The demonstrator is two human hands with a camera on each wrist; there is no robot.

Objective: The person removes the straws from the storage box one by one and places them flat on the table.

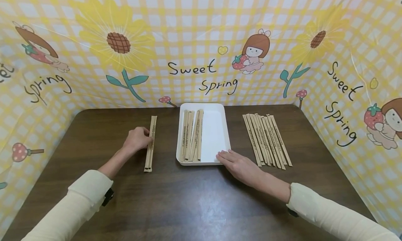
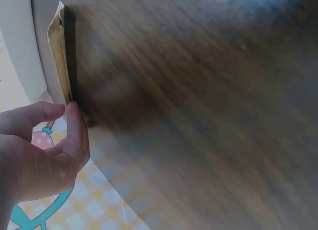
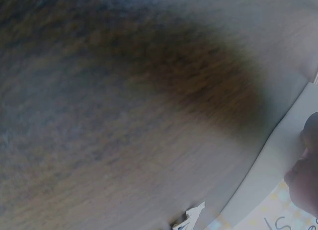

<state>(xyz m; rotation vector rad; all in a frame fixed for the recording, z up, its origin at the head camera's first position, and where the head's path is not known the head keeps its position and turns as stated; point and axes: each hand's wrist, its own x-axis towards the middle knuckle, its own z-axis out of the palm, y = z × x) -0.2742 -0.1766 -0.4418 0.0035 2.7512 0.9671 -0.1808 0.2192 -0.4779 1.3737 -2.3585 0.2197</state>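
Note:
My left hand (image 1: pixel 138 139) pinches a slim brown paper-wrapped stick (image 1: pixel 152 143) between thumb and fingers, left of the tray. In the left wrist view the wrapped stick (image 2: pixel 59 61) extends away from the fingertips, casting a dark shadow on the table. My right hand (image 1: pixel 242 166) lies at the near right corner of a white rectangular tray (image 1: pixel 216 136), its extended fingers touching the rim. Several similar wrapped sticks (image 1: pixel 191 136) lie lengthwise in the tray's left half. At the edge of the right wrist view, part of the right hand (image 3: pixel 305 175) shows against the white tray wall.
To the right of the tray, several more wrapped sticks (image 1: pixel 267 139) form a slightly slanted row on the dark wooden table (image 1: pixel 201 202). A yellow checked cloth (image 1: pixel 194 35) with printed flowers and figures stands behind the table and along both sides.

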